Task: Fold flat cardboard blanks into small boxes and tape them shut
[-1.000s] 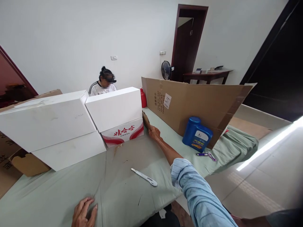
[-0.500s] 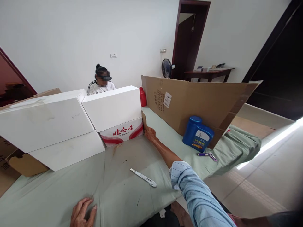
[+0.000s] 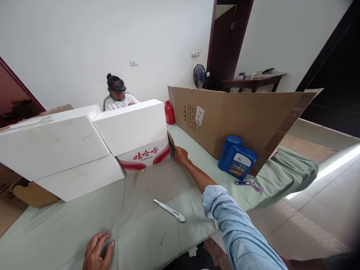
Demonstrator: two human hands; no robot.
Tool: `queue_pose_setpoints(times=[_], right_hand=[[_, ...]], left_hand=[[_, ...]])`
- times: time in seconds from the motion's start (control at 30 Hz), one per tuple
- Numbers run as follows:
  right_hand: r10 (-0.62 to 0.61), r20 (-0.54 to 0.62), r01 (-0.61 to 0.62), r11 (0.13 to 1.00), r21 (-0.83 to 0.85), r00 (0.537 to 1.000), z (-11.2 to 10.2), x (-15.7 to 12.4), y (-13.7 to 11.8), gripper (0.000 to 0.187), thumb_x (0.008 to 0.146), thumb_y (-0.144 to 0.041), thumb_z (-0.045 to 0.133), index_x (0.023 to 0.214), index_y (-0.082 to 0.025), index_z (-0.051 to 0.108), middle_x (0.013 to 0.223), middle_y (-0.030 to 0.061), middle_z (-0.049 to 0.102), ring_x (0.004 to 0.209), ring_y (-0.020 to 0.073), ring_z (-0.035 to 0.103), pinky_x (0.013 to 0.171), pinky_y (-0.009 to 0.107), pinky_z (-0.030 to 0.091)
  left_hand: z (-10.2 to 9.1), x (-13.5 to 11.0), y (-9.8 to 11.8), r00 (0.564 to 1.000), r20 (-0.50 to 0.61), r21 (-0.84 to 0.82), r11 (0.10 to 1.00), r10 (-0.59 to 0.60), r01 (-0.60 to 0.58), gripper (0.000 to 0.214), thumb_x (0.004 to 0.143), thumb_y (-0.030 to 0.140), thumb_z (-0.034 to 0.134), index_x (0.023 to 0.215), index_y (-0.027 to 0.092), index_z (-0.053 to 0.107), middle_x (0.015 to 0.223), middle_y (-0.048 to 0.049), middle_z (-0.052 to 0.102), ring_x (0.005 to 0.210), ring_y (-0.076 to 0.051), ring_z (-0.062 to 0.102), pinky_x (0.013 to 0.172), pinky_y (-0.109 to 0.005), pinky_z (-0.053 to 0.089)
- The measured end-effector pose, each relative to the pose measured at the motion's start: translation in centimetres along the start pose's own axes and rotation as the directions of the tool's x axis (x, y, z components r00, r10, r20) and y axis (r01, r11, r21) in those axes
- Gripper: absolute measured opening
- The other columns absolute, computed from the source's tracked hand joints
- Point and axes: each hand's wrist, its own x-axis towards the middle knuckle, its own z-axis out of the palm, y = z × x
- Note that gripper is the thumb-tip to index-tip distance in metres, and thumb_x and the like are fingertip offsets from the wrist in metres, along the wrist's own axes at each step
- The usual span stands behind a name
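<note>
My left hand [image 3: 98, 252] rests on the cloth at the near edge, its fingers slightly bent and the thumb apart, holding nothing. My right hand [image 3: 180, 154] reaches forward to the right end of a white box with red Chinese print [image 3: 144, 155]. Its curled fingers are at a brown cardboard flap [image 3: 171, 139] that sticks out from that end; the fingertips are partly hidden. A plain white box [image 3: 131, 125] sits on top of the printed one. Between my hands, a white utility knife [image 3: 169, 210] lies on the cloth with its blade end pointing away.
More white boxes [image 3: 56, 146] are stacked at left, beside an open brown carton [image 3: 36, 194]. A large cardboard sheet [image 3: 225, 120] stands at right behind a blue bottle [image 3: 236, 157]. A purple pen-like item [image 3: 247, 183] and a red bottle [image 3: 169, 112] are nearby. A person [image 3: 118, 93] sits opposite.
The cardboard flap at my right hand has swung slightly and shows less of its face. My right hand shifted a little; the left stayed put. The view moved slightly.
</note>
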Motion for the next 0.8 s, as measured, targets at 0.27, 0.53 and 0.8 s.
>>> queue_pose_setpoints(times=[0.27, 0.53, 0.8], right_hand=[[-0.128, -0.161, 0.159, 0.968, 0.194, 0.979, -1.4, -1.3, -0.8, 0.038, 0.108, -0.043, 0.071, 0.138, -0.019, 0.069, 0.139, 0.0107, 0.07, 0.117, 0.0246, 0.072, 0.101, 0.047, 0.064], [-0.006, -0.07, 0.014, 0.993, 0.116, 0.998, -0.6, -0.1, 0.2, 0.043, 0.102, -0.026, 0.063, 0.143, -0.013, 0.067, 0.139, 0.0223, 0.07, 0.12, 0.0325, 0.067, 0.099, 0.044, 0.048], [-0.14, -0.103, 0.136, 0.99, -0.048, 0.985, -0.9, 0.6, 1.0, 0.046, 0.101, -0.037, 0.047, 0.128, -0.009, 0.071, 0.109, 0.0251, 0.074, 0.089, 0.0326, 0.068, 0.074, 0.043, 0.041]], left_hand=[[-0.1, 0.0, 2.6, 0.978, -0.159, 0.024, 0.991, 0.136, -0.134, 0.038, 0.095, 0.057, 0.058, 0.099, 0.028, 0.082, 0.114, -0.0141, 0.079, 0.111, -0.039, 0.074, 0.097, -0.058, 0.065], [0.0, 0.6, 4.3, 0.957, -0.213, 0.024, 0.981, 0.195, -0.194, 0.027, 0.094, 0.038, 0.06, 0.102, 0.022, 0.081, 0.113, -0.0144, 0.077, 0.11, -0.034, 0.073, 0.098, -0.055, 0.064], [0.2, 0.8, 5.2, 0.963, -0.21, -0.017, 0.984, 0.171, -0.179, 0.024, 0.085, 0.025, 0.064, 0.104, 0.022, 0.079, 0.112, -0.0139, 0.076, 0.111, -0.033, 0.072, 0.1, -0.052, 0.062]])
